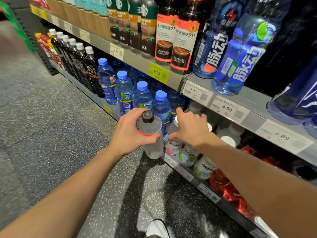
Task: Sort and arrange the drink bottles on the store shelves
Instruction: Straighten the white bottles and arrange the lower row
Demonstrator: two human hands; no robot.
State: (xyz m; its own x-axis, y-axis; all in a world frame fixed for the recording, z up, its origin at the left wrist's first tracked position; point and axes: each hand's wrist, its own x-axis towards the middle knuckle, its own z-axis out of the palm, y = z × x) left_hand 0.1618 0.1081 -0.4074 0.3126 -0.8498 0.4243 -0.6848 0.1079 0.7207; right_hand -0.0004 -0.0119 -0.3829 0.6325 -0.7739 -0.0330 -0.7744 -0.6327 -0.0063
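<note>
1. Clear plastic, a black cap and a red neck band identify the bottle [151, 134] held in the head view; it is clamped in the left hand [130, 131], whose fingers are curled round its upper body, and it is carried upright in front of the lower shelf [181, 170], not yet set down.
2. Just to the right of that grip, the right hand [190, 129] rests on a white-capped bottle [173, 134] in the front row of the lower shelf. The thumb is laid against its side and the forefinger is stretched forward; a firm hold cannot be confirmed.
3. Beyond the grip and to its left, the blue-capped bottles [142, 95] are seen standing in an orderly line with labels forward. This section is judged finished.
4. To the right of the grip, further white-capped bottles [204, 167] are found in a loose, tilted row. This section is judged still to be straightened.
5. Above the grip, the upper shelf [197, 83] carries coffee bottles [173, 38] and large blue bottles [240, 54], already faced.
6. Remaining work is judged to be: a place for the held bottle is to be found, and the white-capped row aligned.
</note>
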